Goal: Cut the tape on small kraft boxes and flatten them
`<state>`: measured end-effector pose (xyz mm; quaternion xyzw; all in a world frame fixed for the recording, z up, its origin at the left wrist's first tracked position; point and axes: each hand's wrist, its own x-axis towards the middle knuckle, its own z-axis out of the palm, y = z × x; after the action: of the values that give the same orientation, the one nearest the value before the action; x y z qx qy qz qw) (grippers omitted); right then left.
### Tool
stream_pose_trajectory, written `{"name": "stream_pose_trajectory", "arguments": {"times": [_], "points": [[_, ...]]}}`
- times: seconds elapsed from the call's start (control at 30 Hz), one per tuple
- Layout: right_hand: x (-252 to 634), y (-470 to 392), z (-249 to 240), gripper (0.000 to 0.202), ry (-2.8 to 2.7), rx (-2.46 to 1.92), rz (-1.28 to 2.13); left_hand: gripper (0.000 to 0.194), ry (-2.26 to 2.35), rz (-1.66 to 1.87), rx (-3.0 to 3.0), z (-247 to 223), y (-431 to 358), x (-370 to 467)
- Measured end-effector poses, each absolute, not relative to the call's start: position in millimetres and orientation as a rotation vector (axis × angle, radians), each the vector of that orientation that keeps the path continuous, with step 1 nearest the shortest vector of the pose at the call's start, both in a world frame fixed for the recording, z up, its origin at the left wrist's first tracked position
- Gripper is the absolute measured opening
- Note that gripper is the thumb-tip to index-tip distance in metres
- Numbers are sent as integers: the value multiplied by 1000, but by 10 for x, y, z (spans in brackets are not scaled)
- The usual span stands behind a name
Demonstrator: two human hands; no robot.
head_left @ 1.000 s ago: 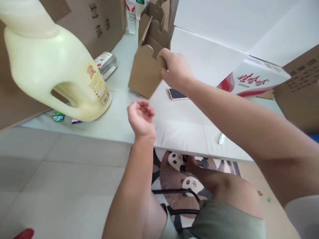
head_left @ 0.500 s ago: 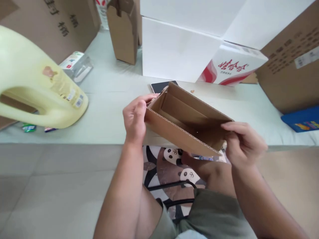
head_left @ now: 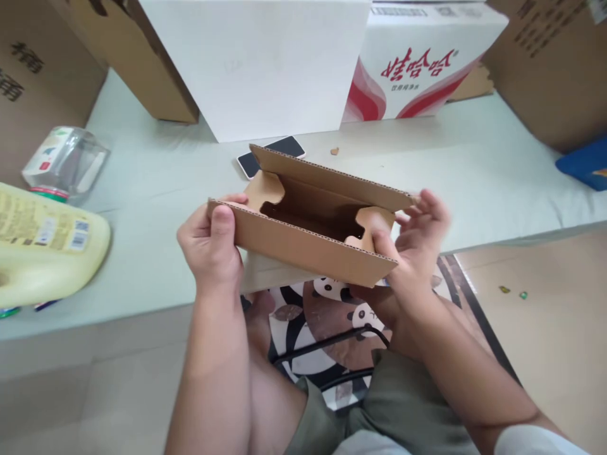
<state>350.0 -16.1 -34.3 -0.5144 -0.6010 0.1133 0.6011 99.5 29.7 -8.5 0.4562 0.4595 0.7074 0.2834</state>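
An open brown cardboard box (head_left: 308, 243) is held up over the near edge of the cloth-covered surface, its opening facing me. The long flaps stand out, and the notched end flaps lean inward at both ends. My left hand (head_left: 211, 243) is closed on the left end, thumb on the near flap and fingers behind. At the right end, my right hand (head_left: 415, 234) has its thumb at the notched flap, its other fingers curled loosely outside and slightly blurred. Just behind the box lies a phone (head_left: 287, 146) with a dark screen.
White cartons (head_left: 275, 69) and a red-and-white carton (head_left: 422, 69) stand at the back. A taller brown box (head_left: 142, 69) leans beside them. On the left are a yellow jug (head_left: 57, 246) and a clear plastic container (head_left: 71, 161). A blue pack (head_left: 585, 164) lies far right.
The box has shifted left and turned more level. Its notched end flaps now show folded inward. My right hand has loosened from a pinch on the right edge, thumb now on the end flap.
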Motion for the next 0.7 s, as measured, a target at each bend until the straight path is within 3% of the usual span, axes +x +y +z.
{"name": "stream_pose_trajectory", "arguments": {"times": [0.1, 0.2, 0.4, 0.7], "points": [[3515, -169, -400, 42, -1382, -1178, 552, 41, 1132, 1903, 1211, -80, 339, 1045], [3570, -183, -477, 21, -1378, -1089, 584, 36, 1050, 1899, 1250, -84, 362, 1054], [3655, -249, -585, 33, -1398, -988, 573, 10, 1183, 1790, 1503, -113, 356, 1013], [3623, -263, -550, 22, -1384, -1063, 520, 18, 1247, 1763, 1572, -99, 337, 1036]]}}
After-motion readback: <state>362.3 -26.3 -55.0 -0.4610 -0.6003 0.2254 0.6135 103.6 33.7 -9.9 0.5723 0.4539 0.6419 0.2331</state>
